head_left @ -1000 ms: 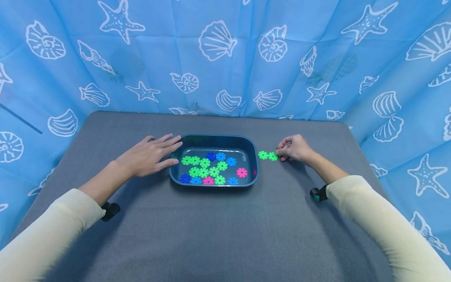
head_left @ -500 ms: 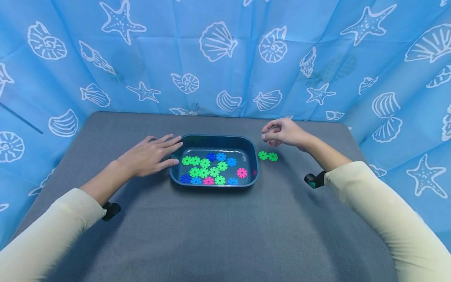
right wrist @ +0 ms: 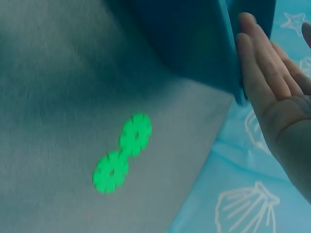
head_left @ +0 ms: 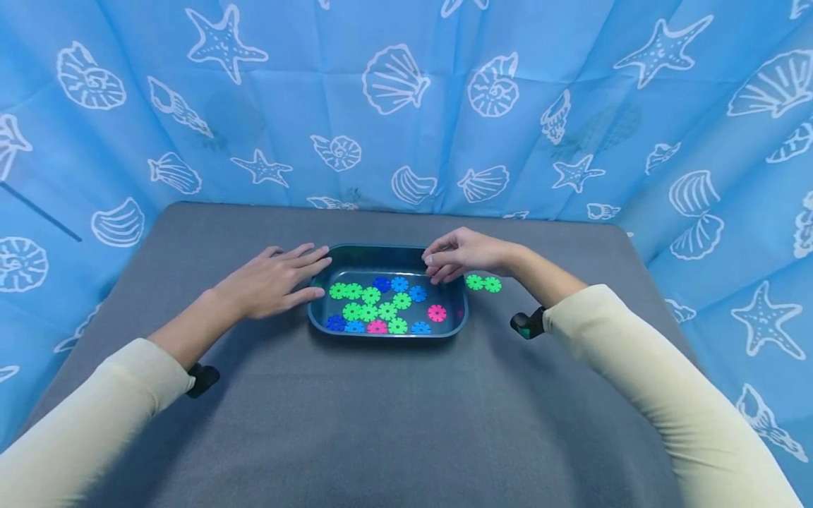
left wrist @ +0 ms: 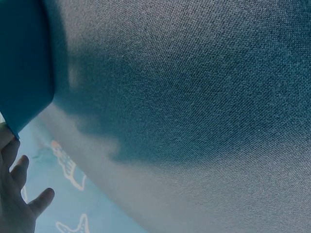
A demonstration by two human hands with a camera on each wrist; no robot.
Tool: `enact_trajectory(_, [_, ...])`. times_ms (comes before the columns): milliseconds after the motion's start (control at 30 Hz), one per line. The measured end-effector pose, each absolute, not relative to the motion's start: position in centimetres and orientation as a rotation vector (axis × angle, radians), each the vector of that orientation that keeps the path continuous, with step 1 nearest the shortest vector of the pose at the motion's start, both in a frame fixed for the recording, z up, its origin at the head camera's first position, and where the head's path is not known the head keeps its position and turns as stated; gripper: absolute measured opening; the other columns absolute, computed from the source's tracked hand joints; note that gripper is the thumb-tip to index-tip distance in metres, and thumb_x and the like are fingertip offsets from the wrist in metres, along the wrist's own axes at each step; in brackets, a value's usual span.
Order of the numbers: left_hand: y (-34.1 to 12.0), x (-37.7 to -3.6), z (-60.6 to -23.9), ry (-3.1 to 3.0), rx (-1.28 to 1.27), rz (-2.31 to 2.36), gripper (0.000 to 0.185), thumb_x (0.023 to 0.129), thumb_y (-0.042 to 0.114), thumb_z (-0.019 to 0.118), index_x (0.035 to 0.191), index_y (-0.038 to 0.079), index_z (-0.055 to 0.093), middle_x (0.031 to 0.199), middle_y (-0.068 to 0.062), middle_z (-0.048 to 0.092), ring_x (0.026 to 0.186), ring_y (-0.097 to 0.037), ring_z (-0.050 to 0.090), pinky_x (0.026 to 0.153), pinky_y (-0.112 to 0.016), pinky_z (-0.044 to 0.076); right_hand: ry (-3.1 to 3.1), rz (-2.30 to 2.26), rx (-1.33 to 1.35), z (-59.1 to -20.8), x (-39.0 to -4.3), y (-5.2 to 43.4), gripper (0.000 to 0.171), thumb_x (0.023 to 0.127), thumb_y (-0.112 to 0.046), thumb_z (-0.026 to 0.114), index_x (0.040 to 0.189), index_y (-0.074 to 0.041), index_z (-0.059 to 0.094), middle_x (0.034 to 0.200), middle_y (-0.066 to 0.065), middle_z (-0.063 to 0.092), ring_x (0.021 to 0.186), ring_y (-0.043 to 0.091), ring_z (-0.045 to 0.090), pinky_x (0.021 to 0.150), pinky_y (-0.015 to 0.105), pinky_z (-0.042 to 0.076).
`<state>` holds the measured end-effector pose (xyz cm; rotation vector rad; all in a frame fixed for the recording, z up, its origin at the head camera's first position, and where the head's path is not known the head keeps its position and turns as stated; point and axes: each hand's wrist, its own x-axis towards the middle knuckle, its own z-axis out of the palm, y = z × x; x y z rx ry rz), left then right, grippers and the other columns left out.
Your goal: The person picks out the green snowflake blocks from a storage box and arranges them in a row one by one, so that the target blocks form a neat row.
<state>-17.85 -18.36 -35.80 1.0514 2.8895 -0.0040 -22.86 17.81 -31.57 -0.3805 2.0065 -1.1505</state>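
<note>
A dark blue tray [head_left: 356, 257] sits on the table, holding several flat, notched plastic discs: green [head_left: 387, 311], pink [head_left: 436, 313] and blue [head_left: 417, 293]. My left hand [head_left: 269, 283] rests spread at the tray's left rim, its fingertips touching the edge in the left wrist view. Over the right rim hovers my right hand [head_left: 468, 255], its fingers slightly bent with nothing seen between them. Just right of the tray, a pair of green discs [head_left: 483, 283] lies edge to edge on the tabletop. In the right wrist view these green discs [right wrist: 111, 172] seem linked.
A grey cloth covers the table [head_left: 381, 409]. Behind it and at both sides hangs a blue curtain [head_left: 286, 92] with white shell and starfish prints. Black wrist cameras [head_left: 528, 324] are strapped under both sleeves.
My right hand let go of the green disc pair, rose, and moved left over the tray's right rim. The pair stayed on the table. The left hand kept its place.
</note>
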Motion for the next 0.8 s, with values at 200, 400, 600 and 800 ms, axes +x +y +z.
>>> enact_trajectory(200, [-18.4, -17.8, -35.8, 2.889, 1.065, -0.013, 0.066, 0.092, 0.054, 0.043, 0.146, 0.017, 0.029, 0.152, -0.004, 0.023, 0.139, -0.028, 0.02, 0.103, -0.06, 0.023, 1.911, -1.06, -0.414, -32.6, -22.6, 16.5, 0.051, 0.092, -0.024, 0.058, 0.133, 0.003, 0.044, 0.123, 0.021, 0.057, 0.11, 0.029, 0.058, 0.096, 0.044, 0.042])
enact_trajectory(400, [-18.4, -17.9, -35.9, 2.892, 1.062, -0.013, 0.066, 0.092, 0.054, 0.043, 0.146, 0.017, 0.029, 0.152, -0.003, 0.023, 0.139, -0.026, 0.019, 0.103, -0.059, 0.023, 1.853, -0.951, -0.458, -32.9, -22.4, 15.4, 0.052, 0.093, -0.023, 0.056, 0.135, 0.004, 0.041, 0.13, 0.019, 0.052, 0.116, 0.029, 0.053, 0.099, 0.043, 0.04])
enact_trajectory(600, [-18.4, -17.9, -36.0, 2.884, 1.044, -0.013, 0.066, 0.092, 0.055, 0.042, 0.146, 0.019, 0.028, 0.152, -0.002, 0.022, 0.139, -0.026, 0.018, 0.103, -0.059, 0.022, 1.852, -0.799, -0.483, -33.2, -22.5, 14.4, 0.053, 0.091, -0.023, 0.059, 0.135, 0.001, 0.043, 0.128, 0.013, 0.055, 0.113, 0.023, 0.056, 0.097, 0.038, 0.042])
enact_trajectory(800, [-18.4, -17.9, -35.9, 2.878, 1.031, -0.017, 0.066, 0.092, 0.055, 0.041, 0.147, 0.019, 0.027, 0.153, -0.002, 0.021, 0.14, -0.026, 0.017, 0.104, -0.059, 0.022, 1.863, -0.658, -0.586, -33.6, -22.1, 13.3, 0.056, 0.088, -0.031, 0.063, 0.136, -0.009, 0.044, 0.12, 0.003, 0.059, 0.112, 0.013, 0.054, 0.099, 0.036, 0.04])
